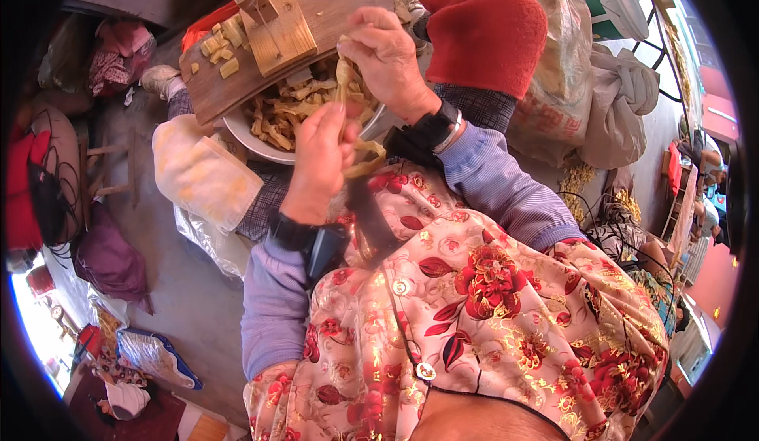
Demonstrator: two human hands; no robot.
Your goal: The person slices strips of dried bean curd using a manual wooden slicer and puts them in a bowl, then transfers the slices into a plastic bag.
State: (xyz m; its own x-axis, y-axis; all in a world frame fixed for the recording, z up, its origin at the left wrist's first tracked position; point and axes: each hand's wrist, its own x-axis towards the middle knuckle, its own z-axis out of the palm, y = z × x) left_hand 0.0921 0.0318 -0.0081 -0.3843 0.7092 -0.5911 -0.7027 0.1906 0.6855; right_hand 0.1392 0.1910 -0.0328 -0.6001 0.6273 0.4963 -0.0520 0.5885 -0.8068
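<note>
A pale yellow, fibrous-looking strip [342, 85] is stretched between my two hands; its exact kind cannot be told. My left hand [323, 150] grips its lower part, and a loose yellowish length [369, 159] hangs out below that fist. Higher up, my right hand [385, 61] pinches the top end between thumb and fingers. Beneath both hands, a metal basin [237, 122] holds many similar yellow strips [278, 114]. Across its far side lies a dark wooden board [207, 94] with a lighter wooden block [287, 31] fixed on it. Short cut yellow pieces [222, 43] rest on the board's left end.
A red cloth [483, 34] covers my right knee, and a pale yellow cloth [204, 168] my left. Woven sacks [551, 97] and a white-green bucket [616, 5] stand at the right. A wooden stool [109, 168] is at the left. Other people sit farther off [708, 162].
</note>
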